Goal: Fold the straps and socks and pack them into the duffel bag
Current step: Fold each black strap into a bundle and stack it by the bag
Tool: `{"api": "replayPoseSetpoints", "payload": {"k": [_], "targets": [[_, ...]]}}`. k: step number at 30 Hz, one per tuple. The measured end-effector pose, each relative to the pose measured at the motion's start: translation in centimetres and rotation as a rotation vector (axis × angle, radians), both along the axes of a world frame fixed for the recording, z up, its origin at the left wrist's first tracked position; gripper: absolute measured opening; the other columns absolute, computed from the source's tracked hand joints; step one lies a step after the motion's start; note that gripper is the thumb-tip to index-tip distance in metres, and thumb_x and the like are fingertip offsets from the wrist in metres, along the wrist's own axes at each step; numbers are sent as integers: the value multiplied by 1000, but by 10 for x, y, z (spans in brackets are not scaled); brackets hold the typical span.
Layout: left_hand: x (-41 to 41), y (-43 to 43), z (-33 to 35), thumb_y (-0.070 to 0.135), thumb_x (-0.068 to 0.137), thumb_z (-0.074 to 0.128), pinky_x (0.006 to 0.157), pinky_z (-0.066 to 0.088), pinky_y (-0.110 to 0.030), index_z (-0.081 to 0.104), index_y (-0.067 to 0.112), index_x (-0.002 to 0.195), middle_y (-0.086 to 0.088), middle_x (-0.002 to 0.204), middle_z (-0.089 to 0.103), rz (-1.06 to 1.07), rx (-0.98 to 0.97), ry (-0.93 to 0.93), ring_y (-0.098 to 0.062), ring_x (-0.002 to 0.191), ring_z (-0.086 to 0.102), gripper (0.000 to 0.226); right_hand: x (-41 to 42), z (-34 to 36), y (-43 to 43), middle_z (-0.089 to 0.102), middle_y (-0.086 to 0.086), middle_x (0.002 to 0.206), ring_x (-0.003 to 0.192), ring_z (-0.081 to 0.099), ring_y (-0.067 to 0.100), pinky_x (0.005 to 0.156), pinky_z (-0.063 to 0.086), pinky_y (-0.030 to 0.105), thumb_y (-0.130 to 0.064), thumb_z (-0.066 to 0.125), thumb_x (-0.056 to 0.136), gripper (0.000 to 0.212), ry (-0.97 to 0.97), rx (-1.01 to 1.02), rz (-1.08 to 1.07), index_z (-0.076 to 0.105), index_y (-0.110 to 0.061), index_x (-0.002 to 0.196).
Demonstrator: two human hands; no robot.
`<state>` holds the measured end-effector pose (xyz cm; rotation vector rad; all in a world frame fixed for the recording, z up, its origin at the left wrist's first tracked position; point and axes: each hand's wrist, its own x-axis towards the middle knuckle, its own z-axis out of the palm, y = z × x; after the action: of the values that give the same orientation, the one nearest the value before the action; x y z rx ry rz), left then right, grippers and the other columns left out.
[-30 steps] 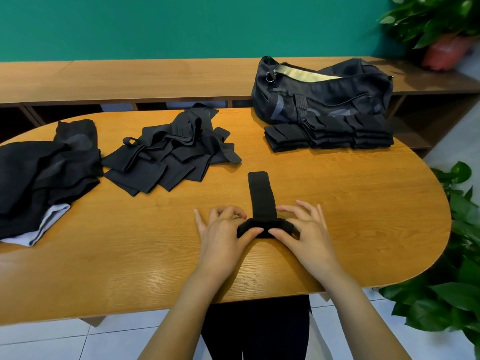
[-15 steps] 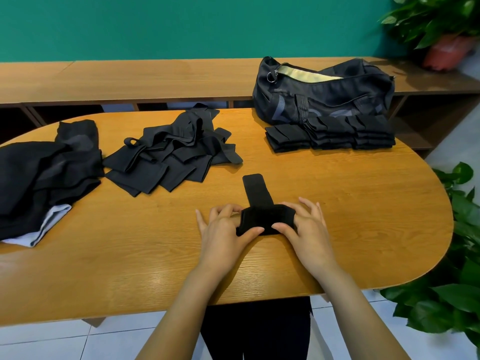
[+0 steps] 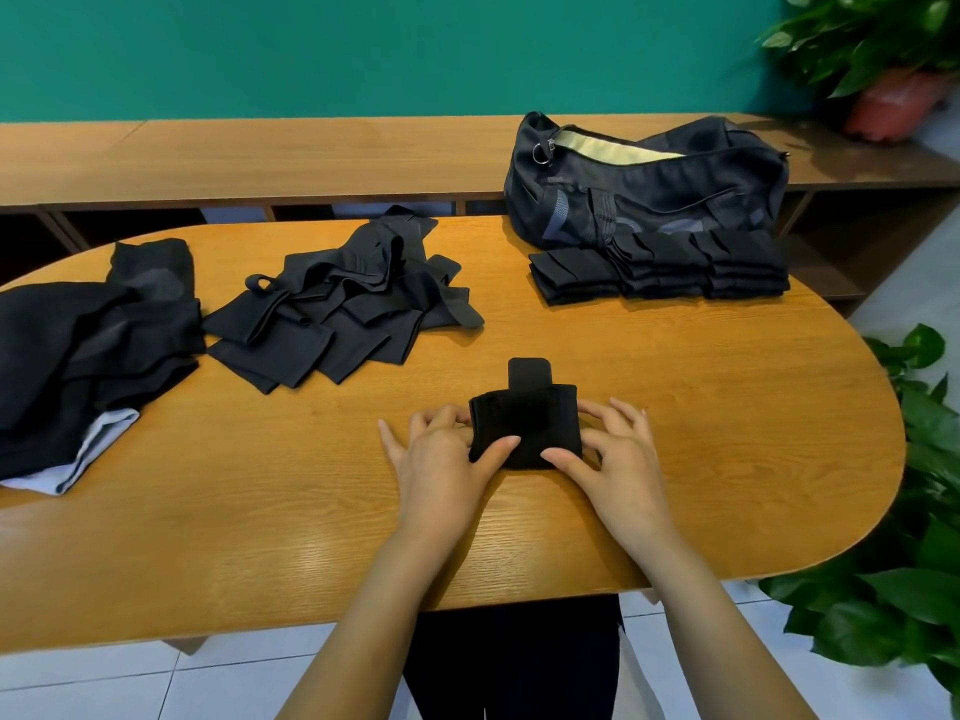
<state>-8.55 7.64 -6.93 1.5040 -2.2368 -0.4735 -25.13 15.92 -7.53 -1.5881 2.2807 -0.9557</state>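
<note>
Bright, even light; soft glare on the table point(image 3: 291, 553); wide-angle edges bend.

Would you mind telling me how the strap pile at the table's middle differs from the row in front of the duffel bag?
The strap pile lies loose and tangled; the row is folded into neat stacks. The strap pile sits apart from the duffel bag; the row lies right against it. Both are black fabric.

Fatter roll of strap point(image 3: 524, 431), farther forward, flat tail down to a short stub.
</note>
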Motion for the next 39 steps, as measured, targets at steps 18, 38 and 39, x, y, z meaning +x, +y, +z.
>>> {"api": "replayPoseSetpoints", "payload": {"k": [18,38,39], "targets": [[-4,2,4,62,80,61,112,-17,-58,38,34,140,15,132,51,-32,-35,31,-11,136,30,70,0,10,-5,43,-8,147,146,12,11,118,-12,34,-50,56,91,78,-19,23,-33,16,-26,154],[9,11,7,64,77,61,111,-22,-55,63,44,111,26,131,52,-306,-63,111,-4,138,23,39,-7,0,4,46,-29,135,143,21,5,118,-17,39,-59,49,88,40,142,-86,150,57,-44,125],[11,12,6,64,76,62,111,-22,-56,61,45,113,27,132,50,-339,-31,77,-2,138,22,42,-7,-2,9,47,-31,131,141,25,4,118,-16,41,-63,46,87,41,150,-94,155,60,-45,121]]}}
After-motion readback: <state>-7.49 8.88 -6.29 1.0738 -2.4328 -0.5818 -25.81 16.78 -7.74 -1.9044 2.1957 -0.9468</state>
